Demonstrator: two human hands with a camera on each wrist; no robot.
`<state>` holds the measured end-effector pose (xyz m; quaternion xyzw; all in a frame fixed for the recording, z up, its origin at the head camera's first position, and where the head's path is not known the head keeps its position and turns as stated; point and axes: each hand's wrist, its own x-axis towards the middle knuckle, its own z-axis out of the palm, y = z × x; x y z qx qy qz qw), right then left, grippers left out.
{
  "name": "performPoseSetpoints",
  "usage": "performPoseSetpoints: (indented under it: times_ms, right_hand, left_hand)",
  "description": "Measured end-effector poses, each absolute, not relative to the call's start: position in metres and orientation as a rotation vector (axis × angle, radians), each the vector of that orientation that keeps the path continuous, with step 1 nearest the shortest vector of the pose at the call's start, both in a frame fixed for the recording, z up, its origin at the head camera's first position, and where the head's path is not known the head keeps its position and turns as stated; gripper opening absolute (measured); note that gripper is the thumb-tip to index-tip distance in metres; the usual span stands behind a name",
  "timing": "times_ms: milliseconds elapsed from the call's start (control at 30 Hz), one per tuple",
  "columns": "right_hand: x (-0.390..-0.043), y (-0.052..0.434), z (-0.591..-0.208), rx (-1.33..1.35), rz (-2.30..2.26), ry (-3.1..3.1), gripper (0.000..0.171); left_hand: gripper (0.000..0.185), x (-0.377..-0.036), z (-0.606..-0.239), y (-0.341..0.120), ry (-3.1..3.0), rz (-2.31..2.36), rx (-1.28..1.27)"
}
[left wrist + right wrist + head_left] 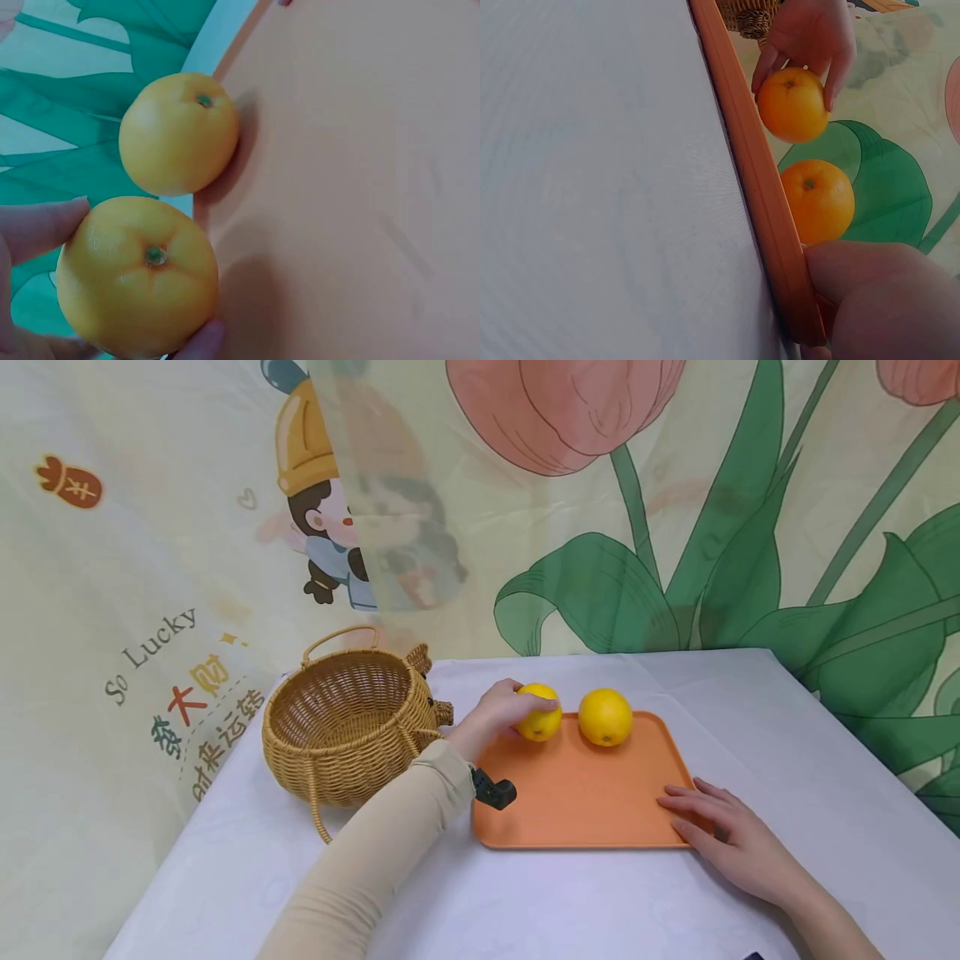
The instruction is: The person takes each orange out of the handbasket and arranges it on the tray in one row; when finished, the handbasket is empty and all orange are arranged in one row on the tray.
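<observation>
A: What is held by the left hand (501, 710)?

B: An orange (539, 713) is gripped by it, fingers and thumb curled round the fruit. The orange is held at the far left corner of the orange tray (577, 793), at the tray's surface; whether it rests there or is lifted cannot be told.

A: And the second orange (605, 717)?

B: It is set on the tray near the far edge, just beside the gripped one, apart from it and untouched by either hand.

A: How is the right hand (723, 831) placed?

B: It is laid flat, fingers straight, on the tray's near right corner. Nothing is held by it.

A: What else is seen on the table (787, 760)?

B: A wicker basket (348, 722) is stood near the left edge, just beside the tray, its mouth tipped towards the camera. The table is covered by a white cloth.
</observation>
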<state>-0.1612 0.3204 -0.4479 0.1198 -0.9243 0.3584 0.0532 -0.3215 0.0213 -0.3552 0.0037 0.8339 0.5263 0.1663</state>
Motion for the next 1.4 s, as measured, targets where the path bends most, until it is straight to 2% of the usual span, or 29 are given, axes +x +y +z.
performPoseSetpoints:
  times_ms: [200, 500, 733, 1400]
  right_hand:
    - [-0.161, 0.320, -0.448, 0.354, 1.091, -2.824, 0.033]
    - [-0.161, 0.322, -0.449, 0.333, 1.083, -2.827, 0.032]
    - [-0.161, 0.322, -0.448, 0.328, 1.087, -2.846, 0.033]
    - [-0.163, 0.322, -0.445, 0.338, 1.094, -2.831, 0.032]
  left_hand:
    - [0.058, -0.323, -0.363, 0.023, 2.403, 1.474, -0.055]
    - [0.059, -0.326, -0.369, 0.026, 2.419, 1.462, -0.015]
    - [0.066, -0.324, -0.369, 0.024, 2.448, 1.396, -0.005]
    - [0.068, -0.328, -0.369, 0.026, 2.401, 1.384, -0.036]
